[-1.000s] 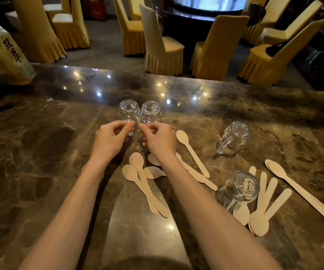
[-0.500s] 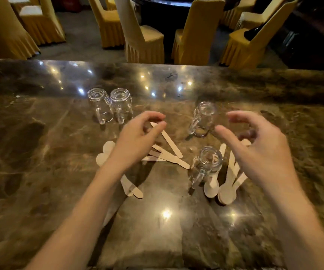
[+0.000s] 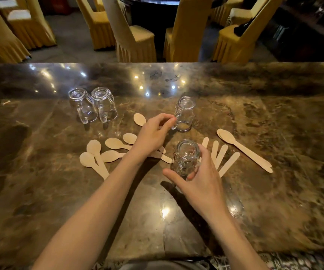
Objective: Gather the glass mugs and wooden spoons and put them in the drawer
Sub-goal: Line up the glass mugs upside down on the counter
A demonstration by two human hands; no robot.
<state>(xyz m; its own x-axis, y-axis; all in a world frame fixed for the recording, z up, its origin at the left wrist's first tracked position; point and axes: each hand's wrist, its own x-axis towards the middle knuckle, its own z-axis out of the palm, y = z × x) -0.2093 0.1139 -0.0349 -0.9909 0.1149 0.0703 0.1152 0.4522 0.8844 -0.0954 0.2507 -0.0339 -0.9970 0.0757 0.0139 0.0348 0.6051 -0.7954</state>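
Observation:
Several clear glass mugs stand upside down on the brown marble counter (image 3: 40, 191). Two mugs (image 3: 93, 105) sit side by side at the back left. My left hand (image 3: 153, 133) pinches the handle of a third mug (image 3: 185, 114) at the middle. My right hand (image 3: 200, 182) wraps around the near mug (image 3: 185, 156), fingers on its side and thumb spread out to the left. Wooden spoons lie scattered: a loose group (image 3: 102, 151) left of my left hand, several handles (image 3: 223, 158) right of the near mug, and a single large spoon (image 3: 243, 149) further right.
Beyond the counter's far edge stand yellow-covered chairs (image 3: 136, 36) around a dark round table (image 3: 157, 8). The counter's near edge runs along the bottom of the view, with patterned fabric (image 3: 293, 260) below it at the right.
Both hands left the two back-left mugs and moved right. The left hand reached the middle mug's handle; the right hand came down onto the near mug. The view shifted, and the bottle at left dropped out of sight.

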